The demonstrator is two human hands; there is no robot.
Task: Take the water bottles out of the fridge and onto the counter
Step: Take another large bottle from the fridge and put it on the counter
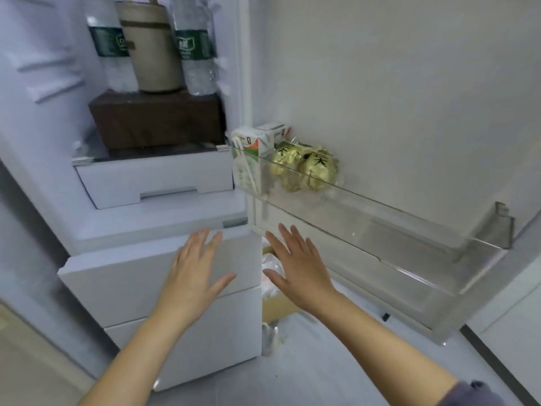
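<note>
Two clear water bottles with dark green labels stand inside the open fridge, at the top of the view: the left bottle (109, 46) and the right bottle (196, 48). They stand upright on a dark brown box (158, 120), with a beige round container (150, 45) between them. My left hand (194, 271) and my right hand (298, 265) are held out low in front of the fridge, fingers spread and holding nothing. Both hands are well below the bottles, level with the white lower drawers (123, 285).
The fridge door (395, 83) stands open to the right. Its clear door shelf (409, 238) holds small milk cartons (248, 159) and gold-wrapped packets (307, 168). A white crisper drawer (152, 183) sits under the brown box. A cardboard box with a plastic bag (275, 291) lies on the floor.
</note>
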